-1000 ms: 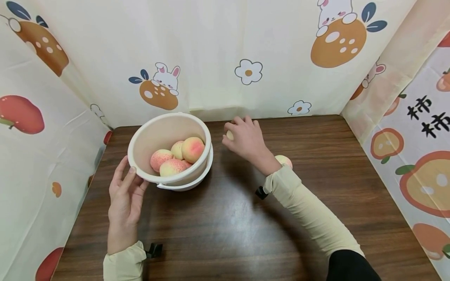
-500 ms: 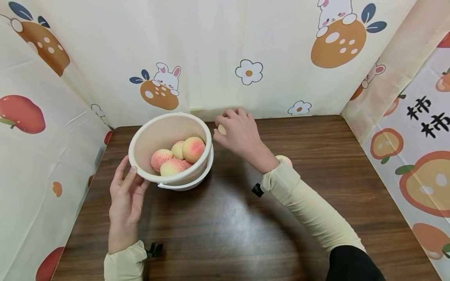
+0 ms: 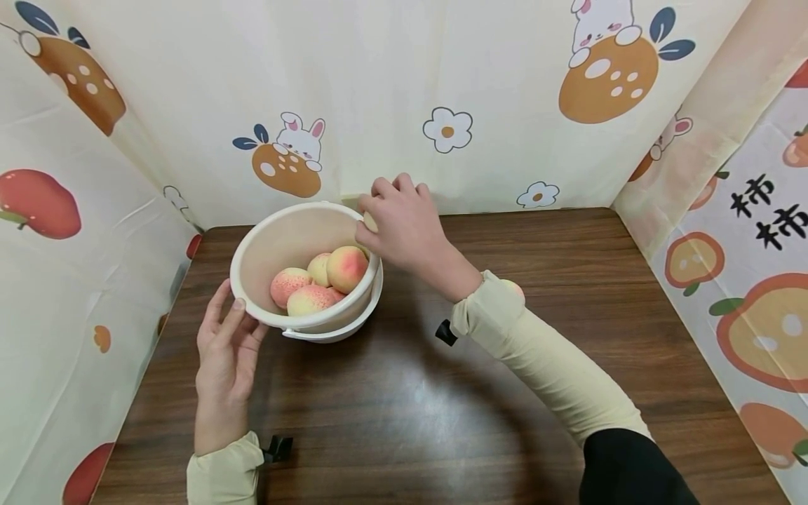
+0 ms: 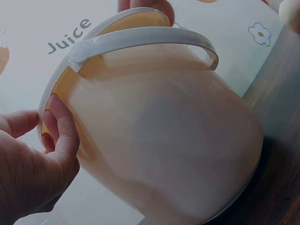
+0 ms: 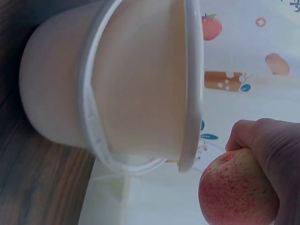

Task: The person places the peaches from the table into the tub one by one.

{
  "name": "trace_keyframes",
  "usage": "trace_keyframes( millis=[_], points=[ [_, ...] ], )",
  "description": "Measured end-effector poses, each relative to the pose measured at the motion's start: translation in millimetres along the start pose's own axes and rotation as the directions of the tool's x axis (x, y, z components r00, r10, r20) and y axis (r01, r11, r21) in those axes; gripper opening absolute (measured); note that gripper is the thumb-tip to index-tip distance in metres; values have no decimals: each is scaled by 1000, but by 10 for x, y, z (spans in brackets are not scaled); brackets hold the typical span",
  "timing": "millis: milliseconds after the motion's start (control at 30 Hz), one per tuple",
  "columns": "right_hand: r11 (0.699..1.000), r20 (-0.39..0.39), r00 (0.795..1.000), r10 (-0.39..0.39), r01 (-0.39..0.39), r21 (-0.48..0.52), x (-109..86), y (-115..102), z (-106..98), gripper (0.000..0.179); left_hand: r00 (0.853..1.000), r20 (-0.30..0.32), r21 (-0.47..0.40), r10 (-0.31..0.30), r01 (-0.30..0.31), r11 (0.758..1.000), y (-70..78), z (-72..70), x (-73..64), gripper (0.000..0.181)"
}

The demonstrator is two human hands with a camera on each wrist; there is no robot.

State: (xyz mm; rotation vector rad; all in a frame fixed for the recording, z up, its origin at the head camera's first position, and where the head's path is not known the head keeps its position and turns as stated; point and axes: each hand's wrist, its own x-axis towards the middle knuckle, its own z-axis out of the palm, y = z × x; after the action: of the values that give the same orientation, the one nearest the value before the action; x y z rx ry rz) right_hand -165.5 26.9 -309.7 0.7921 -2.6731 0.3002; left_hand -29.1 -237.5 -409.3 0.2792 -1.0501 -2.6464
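Observation:
A cream bucket (image 3: 259,238) with several pink-and-yellow peaches (image 3: 309,300) inside stands at the back left of the table. At its left side, my left hand (image 3: 226,358) grips the rim between thumb and fingers; the left wrist view shows the fingers (image 4: 61,122) hooked at the rim. My right hand (image 3: 404,228) is at the bucket's far right rim, holding a red-speckled peach (image 5: 239,190) whose top mostly hides under the fingers in the head view. Another peach (image 3: 514,288) lies on the table, partly covered by the right sleeve.
The bucket's white handle (image 4: 140,40) hangs down on its outside. The dark wooden table (image 3: 379,421) meets a printed curtain (image 3: 379,84) behind the bucket, with more printed cloth on both sides.
My right hand has moved left with its peach, from the open table to the bucket's right rim. The left hand and the bucket have stayed in place.

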Motion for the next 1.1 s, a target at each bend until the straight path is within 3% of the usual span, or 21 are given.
trace_keyframes(
  millis=[400, 667, 867, 1100],
  points=[
    [993, 101, 989, -105, 111, -51, 250, -390, 25, 20, 1000, -7, 23, 6, -6, 1000, 16, 15, -7, 48],
    [982, 111, 978, -174, 181, -54, 389, -655, 124, 20, 1000, 4, 8, 11, -11, 1000, 32, 10, -12, 48],
    [970, 169, 958, -230, 239, -36, 482, -806, 266, 24, 1000, 10, 7, 17, -17, 1000, 23, -5, -7, 46],
    [953, 267, 919, -289, 303, -10, 543, -886, 463, 26, 1000, 4, 24, 12, -12, 1000, 2, 0, 4, 47]
  ],
)
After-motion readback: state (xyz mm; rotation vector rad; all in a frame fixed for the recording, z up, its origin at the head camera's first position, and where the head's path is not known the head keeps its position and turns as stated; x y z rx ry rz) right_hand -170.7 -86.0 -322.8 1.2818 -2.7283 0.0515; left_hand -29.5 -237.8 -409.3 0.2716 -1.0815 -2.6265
